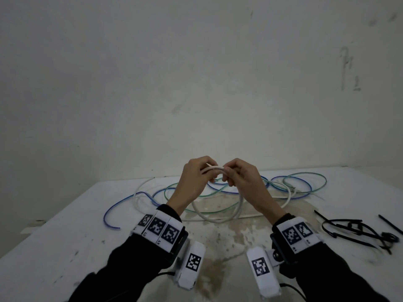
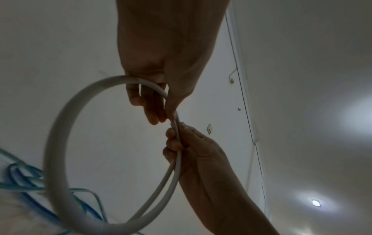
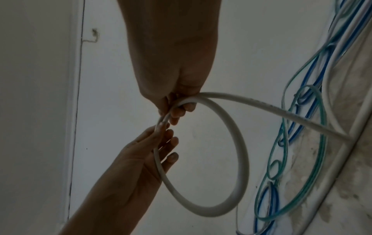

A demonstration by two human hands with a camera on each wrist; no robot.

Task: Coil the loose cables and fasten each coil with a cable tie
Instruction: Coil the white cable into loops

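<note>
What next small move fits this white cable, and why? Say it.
Probably draw in another loop with the right hand: both hands pinch only one loop of the white cable, the left hand holds its crossing, and much cable trails on the table.

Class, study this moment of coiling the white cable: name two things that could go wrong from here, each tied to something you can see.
1. The white cable trails into the blue cable and green cable on the table; pulling may drag or snag them.
2. Only the left hand and right hand hold the loop; it may spring open while reaching for the cable ties.
</note>
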